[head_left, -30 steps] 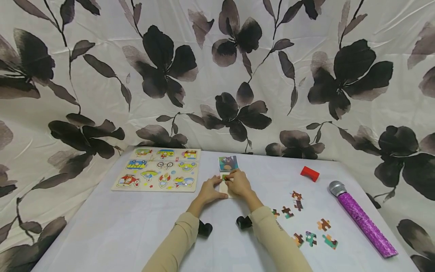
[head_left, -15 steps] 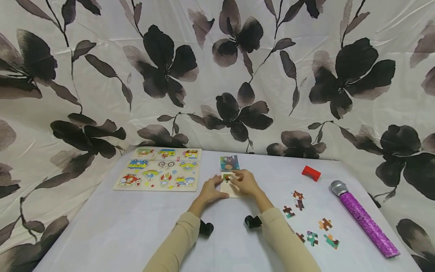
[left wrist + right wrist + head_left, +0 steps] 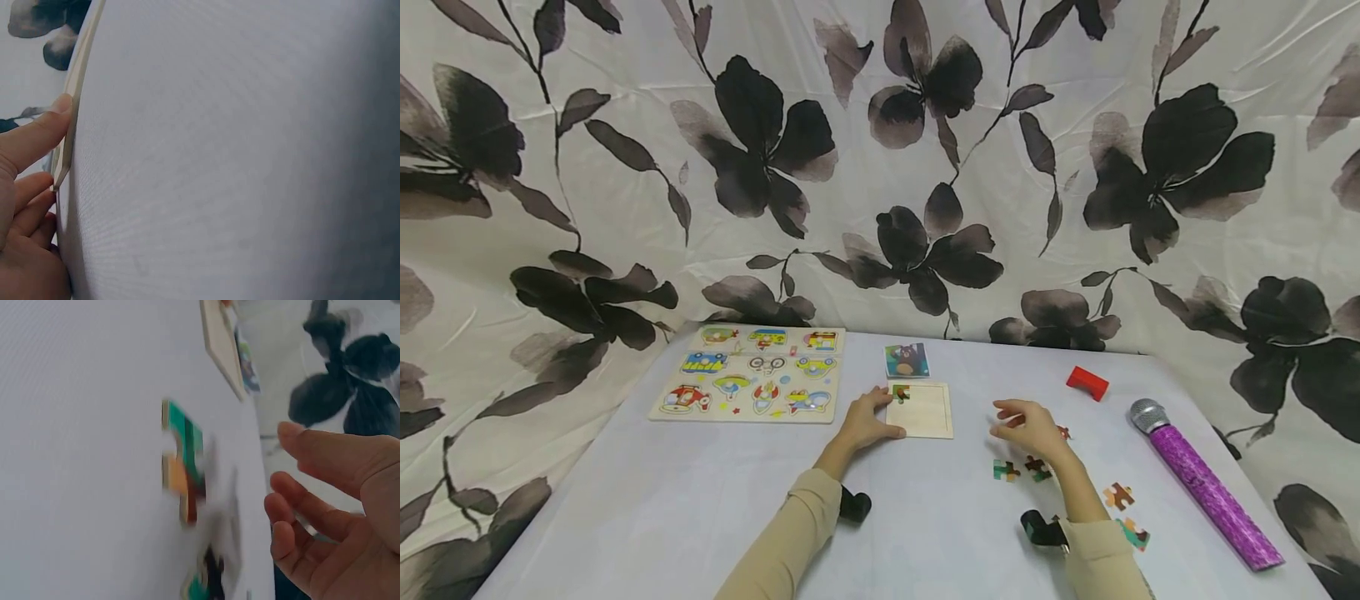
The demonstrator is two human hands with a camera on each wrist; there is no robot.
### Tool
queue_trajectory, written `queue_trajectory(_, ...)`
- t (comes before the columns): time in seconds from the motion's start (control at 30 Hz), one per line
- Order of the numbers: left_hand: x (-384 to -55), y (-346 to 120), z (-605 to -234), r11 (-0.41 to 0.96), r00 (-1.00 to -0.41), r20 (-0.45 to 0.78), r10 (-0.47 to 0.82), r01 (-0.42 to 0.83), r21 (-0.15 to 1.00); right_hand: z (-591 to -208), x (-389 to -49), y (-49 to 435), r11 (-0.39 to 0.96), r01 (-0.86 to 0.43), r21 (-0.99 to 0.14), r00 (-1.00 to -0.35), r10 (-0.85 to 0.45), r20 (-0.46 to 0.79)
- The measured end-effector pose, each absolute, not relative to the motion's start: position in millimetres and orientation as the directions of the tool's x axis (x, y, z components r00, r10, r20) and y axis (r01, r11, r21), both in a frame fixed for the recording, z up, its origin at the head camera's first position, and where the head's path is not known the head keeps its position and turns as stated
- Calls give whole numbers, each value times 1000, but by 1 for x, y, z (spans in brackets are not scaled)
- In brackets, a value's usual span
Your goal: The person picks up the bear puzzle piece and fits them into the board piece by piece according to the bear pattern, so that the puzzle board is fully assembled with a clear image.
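A small wooden puzzle tray (image 3: 931, 413) lies flat at the table's middle, with one jigsaw piece (image 3: 901, 394) in its upper left corner. My left hand (image 3: 865, 422) holds the tray at its left side; the left wrist view has the thumb on the near edge and the fingers round the corner. Right of the tray, my right hand (image 3: 1030, 429) hovers with loosely bent fingers and nothing between them. Just nearer than it lies a green and orange jigsaw piece (image 3: 1006, 470), beside a darker piece (image 3: 1038, 468). Behind the tray is a bear picture card (image 3: 907, 360).
A wooden board of vehicle shapes (image 3: 748, 375) lies on the left. To the right are more jigsaw pieces (image 3: 1118, 497), partly hidden by my right arm, a red block (image 3: 1087, 383) and a glittery purple microphone (image 3: 1210, 492). A floral cloth (image 3: 917, 250) hangs behind the table.
My right hand has left the tray and moved right, towards the loose pieces. The piece in the tray's corner is now uncovered. My left hand has stayed on the tray.
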State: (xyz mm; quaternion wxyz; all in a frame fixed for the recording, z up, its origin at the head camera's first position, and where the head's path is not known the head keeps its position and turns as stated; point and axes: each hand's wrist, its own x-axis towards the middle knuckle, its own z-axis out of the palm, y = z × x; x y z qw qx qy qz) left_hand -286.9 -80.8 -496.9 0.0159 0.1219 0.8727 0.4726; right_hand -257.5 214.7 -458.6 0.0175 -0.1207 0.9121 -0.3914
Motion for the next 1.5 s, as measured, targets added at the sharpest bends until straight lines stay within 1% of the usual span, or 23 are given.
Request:
queue_trajectory(0.1, -286, -80, -496, 521, -970, 92, 223, 199, 830, -458, -245, 233, 677, -163, -718, -977, -211, 22)
queue_trajectory(0.27, -285, -80, -497, 528, -970, 89, 225, 198, 825, -456, -225, 248, 743, -93, -663, -986, -160, -41)
queue_trajectory(0.33, -286, -80, -497, 535, -970, 87, 226, 198, 822, -455, -219, 252, 768, -82, -635, -988, -144, -47)
queue_trajectory(0.47, -286, -81, -497, 540, -971, 79, 223, 191, 820, -459, -213, 261, 779, -75, -623, -990, -131, -44)
queue_trajectory(0.73, -286, -81, -497, 532, -970, 85, 226, 196, 823, -468, -209, 273, 794, -48, -605, -988, -125, -86)
queue_trajectory(0.9, -285, -81, -496, 523, -970, 97, 225, 204, 827, -472, -208, 275, 799, -81, -595, -989, -139, -52)
queue_trajectory(1.17, -286, -81, -496, 535, -972, 82, 221, 191, 823, -475, -208, 274, 784, -80, -616, -991, -126, -32)
queue_trajectory(1.4, -286, -81, -495, 540, -972, 85, 220, 194, 819, -476, -208, 264, 766, -47, -641, -991, -117, -68)
queue_trajectory(1.5, -285, -80, -495, 537, -972, 82, 220, 190, 822, -476, -208, 262, 771, -45, -635, -992, -109, -62)
